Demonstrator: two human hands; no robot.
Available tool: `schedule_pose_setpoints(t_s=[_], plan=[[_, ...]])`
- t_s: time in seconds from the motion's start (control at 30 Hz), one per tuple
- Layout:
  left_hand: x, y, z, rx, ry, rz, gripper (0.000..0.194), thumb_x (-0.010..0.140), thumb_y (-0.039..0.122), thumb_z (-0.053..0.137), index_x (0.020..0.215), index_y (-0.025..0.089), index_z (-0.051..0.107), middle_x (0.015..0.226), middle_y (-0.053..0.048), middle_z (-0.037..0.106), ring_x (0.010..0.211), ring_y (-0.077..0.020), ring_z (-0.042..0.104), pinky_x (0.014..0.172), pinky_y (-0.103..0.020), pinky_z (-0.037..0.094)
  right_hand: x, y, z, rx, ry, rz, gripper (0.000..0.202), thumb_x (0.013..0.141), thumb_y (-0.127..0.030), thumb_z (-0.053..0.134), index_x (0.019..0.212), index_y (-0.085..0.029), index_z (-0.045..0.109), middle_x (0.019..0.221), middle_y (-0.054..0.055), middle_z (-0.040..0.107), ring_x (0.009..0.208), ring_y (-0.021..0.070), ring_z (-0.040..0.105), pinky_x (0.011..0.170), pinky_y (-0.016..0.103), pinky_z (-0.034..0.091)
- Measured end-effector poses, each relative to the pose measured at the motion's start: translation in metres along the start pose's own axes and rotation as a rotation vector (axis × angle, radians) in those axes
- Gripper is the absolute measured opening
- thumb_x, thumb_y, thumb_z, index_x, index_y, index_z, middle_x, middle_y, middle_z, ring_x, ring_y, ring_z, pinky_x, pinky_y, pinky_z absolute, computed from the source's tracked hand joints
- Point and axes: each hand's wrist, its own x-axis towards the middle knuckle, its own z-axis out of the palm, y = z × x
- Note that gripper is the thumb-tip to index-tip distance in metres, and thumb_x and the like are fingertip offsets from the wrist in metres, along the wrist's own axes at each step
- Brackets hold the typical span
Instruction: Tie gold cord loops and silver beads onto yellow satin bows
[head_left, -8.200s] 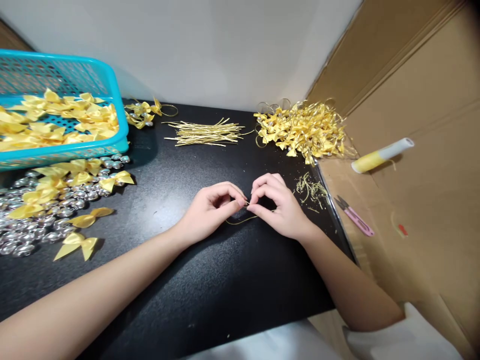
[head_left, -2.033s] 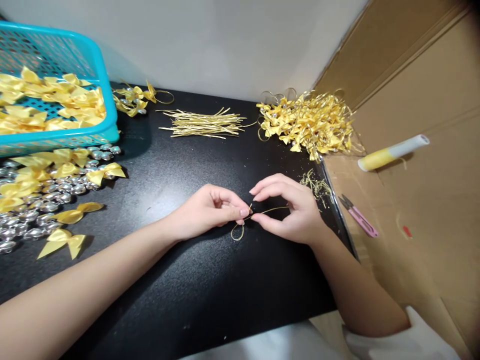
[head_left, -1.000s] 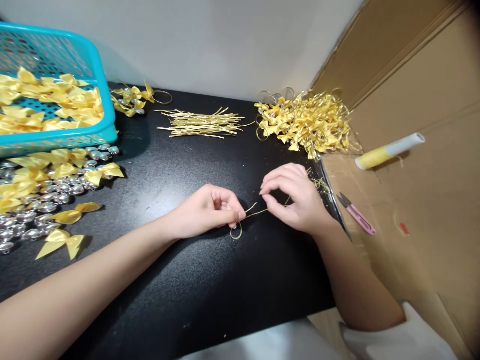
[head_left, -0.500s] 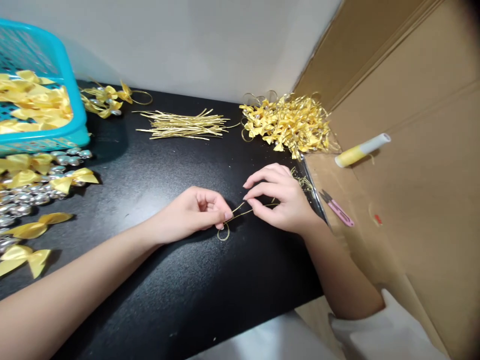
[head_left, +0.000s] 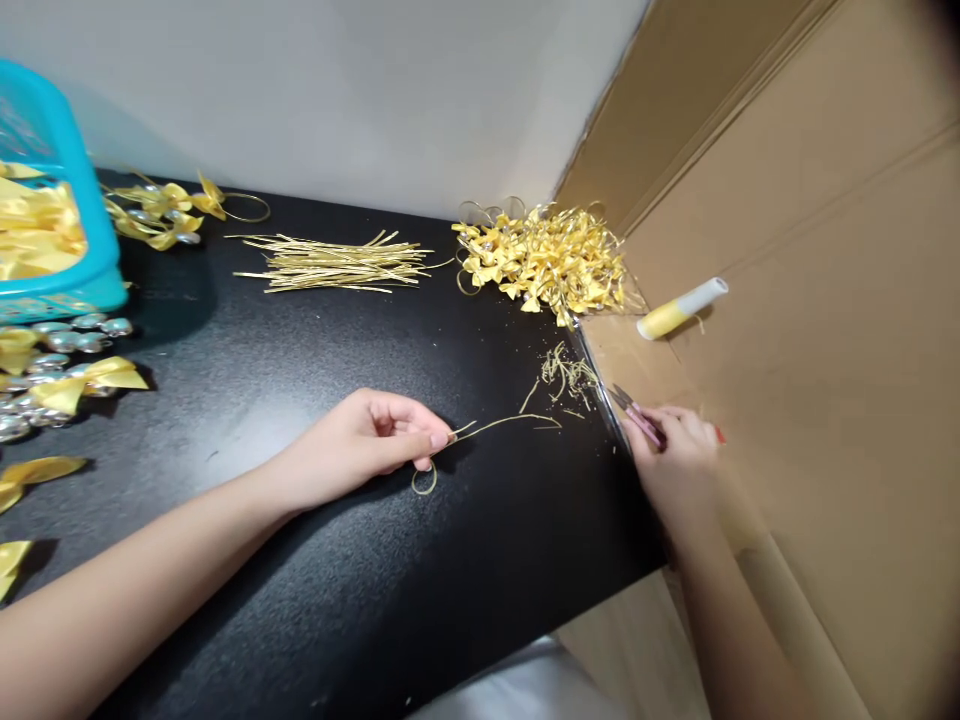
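Observation:
Over the black table, my left hand (head_left: 386,432) pinches a thin gold cord (head_left: 501,420) between thumb and forefinger. A small loop of the cord hangs below the fingertips, and two ends stick out to the right, one short and one long. Beyond the table's right edge, my right hand (head_left: 679,455) is closed around pink-handled thread snips (head_left: 640,416), blades pointing up and left. Left of the snips lies a little heap of gold cord scraps (head_left: 566,375).
Cut gold cords (head_left: 337,262) lie in a bundle at the back. A pile of yellow bows (head_left: 544,262) sits back right, near a thread tube (head_left: 682,308). At left are a teal basket (head_left: 112,285) and silver beads (head_left: 71,400) with bows. Cardboard (head_left: 810,330) borders the right.
My right hand has left the cord, moved right and picked up the thread snips from the cardboard. My left hand keeps its pinch on the cord. The view has shifted slightly right.

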Motion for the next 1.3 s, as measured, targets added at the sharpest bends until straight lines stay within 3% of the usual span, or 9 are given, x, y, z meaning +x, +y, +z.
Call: schedule_pose_setpoints(t_s=[0.17, 0.3, 0.33, 0.4, 0.43, 0.53, 0.67, 0.8, 1.3], plan=[[-0.002, 0.000, 0.001, -0.021, 0.036, -0.034, 0.022, 0.067, 0.034, 0.075, 0.073, 0.012, 0.073, 0.058, -0.002, 0.065, 0.048, -0.0075, 0.048, 0.046, -0.017, 0.031, 0.006, 0.005, 0.001, 0.042, -0.029, -0.023, 0.028, 0.093, -0.036, 0.050, 0.077, -0.018, 0.065, 0.089, 0.012, 0.070, 0.087, 0.0252, 0.061, 0.083, 0.041, 0.045], [-0.003, 0.000, 0.004, -0.056, 0.090, -0.039, 0.018, 0.066, 0.031, 0.073, 0.066, 0.013, 0.069, 0.049, 0.002, 0.055, 0.045, -0.0062, 0.041, 0.043, -0.016, 0.026, 0.014, -0.031, -0.017, 0.401, -0.003, 0.281, 0.024, 0.092, -0.040, 0.049, 0.081, -0.020, 0.056, 0.092, 0.013, 0.071, 0.081, 0.0227, 0.065, 0.074, 0.038, 0.049], [-0.003, 0.000, 0.005, -0.065, 0.104, -0.035, 0.018, 0.066, 0.030, 0.072, 0.065, 0.013, 0.068, 0.046, 0.004, 0.051, 0.043, -0.0057, 0.038, 0.042, -0.016, 0.023, 0.015, -0.049, -0.022, 0.606, -0.116, 0.346, 0.025, 0.094, -0.043, 0.045, 0.083, -0.021, 0.053, 0.086, 0.010, 0.071, 0.070, 0.0190, 0.063, 0.065, 0.034, 0.048], [-0.003, -0.001, 0.008, -0.082, 0.137, -0.025, 0.018, 0.067, 0.031, 0.070, 0.063, 0.014, 0.066, 0.041, 0.006, 0.044, 0.041, -0.0049, 0.032, 0.041, -0.017, 0.019, 0.015, -0.087, -0.028, 0.938, -0.494, 0.366, 0.031, 0.096, -0.046, 0.042, 0.082, -0.021, 0.051, 0.075, 0.004, 0.068, 0.052, 0.0125, 0.052, 0.052, 0.028, 0.042], [-0.003, -0.001, 0.009, -0.091, 0.154, -0.020, 0.019, 0.067, 0.032, 0.070, 0.063, 0.014, 0.066, 0.040, 0.007, 0.042, 0.040, -0.0047, 0.030, 0.040, -0.017, 0.018, 0.014, -0.105, -0.028, 1.044, -0.595, 0.357, 0.031, 0.096, -0.046, 0.043, 0.080, -0.021, 0.050, 0.067, 0.000, 0.063, 0.047, 0.0102, 0.047, 0.049, 0.025, 0.039], [-0.004, -0.002, 0.011, -0.112, 0.211, -0.014, 0.022, 0.068, 0.035, 0.069, 0.064, 0.014, 0.065, 0.039, 0.008, 0.038, 0.039, -0.0045, 0.027, 0.039, -0.017, 0.017, 0.009, -0.142, -0.019, 1.219, -0.706, 0.346, 0.028, 0.097, -0.044, 0.042, 0.085, -0.020, 0.052, 0.063, -0.004, 0.052, 0.053, 0.0095, 0.045, 0.052, 0.023, 0.037], [-0.004, 0.000, 0.013, -0.123, 0.242, -0.012, 0.020, 0.068, 0.034, 0.067, 0.064, 0.015, 0.065, 0.039, 0.009, 0.038, 0.039, -0.0047, 0.026, 0.038, -0.018, 0.017, 0.004, -0.153, -0.009, 1.137, -0.690, 0.225, 0.042, 0.100, -0.046, 0.034, 0.092, -0.019, 0.065, 0.069, 0.000, 0.050, 0.068, 0.0132, 0.051, 0.064, 0.026, 0.043], [-0.004, 0.003, 0.014, -0.120, 0.238, -0.003, 0.018, 0.069, 0.032, 0.066, 0.064, 0.015, 0.066, 0.038, 0.008, 0.040, 0.039, -0.0048, 0.027, 0.037, -0.018, 0.017, 0.004, -0.153, -0.013, 1.112, -0.666, 0.111, 0.036, 0.099, -0.039, 0.040, 0.092, -0.020, 0.069, 0.082, 0.003, 0.062, 0.083, 0.0157, 0.059, 0.076, 0.028, 0.046], [-0.005, 0.003, 0.013, -0.131, 0.188, -0.034, 0.017, 0.069, 0.029, 0.068, 0.061, 0.015, 0.065, 0.039, 0.008, 0.043, 0.038, -0.0042, 0.030, 0.037, -0.016, 0.019, 0.006, -0.156, -0.012, 1.118, -0.635, 0.153, 0.029, 0.096, -0.036, 0.046, 0.089, -0.020, 0.070, 0.086, 0.002, 0.069, 0.084, 0.0157, 0.062, 0.075, 0.027, 0.047]])
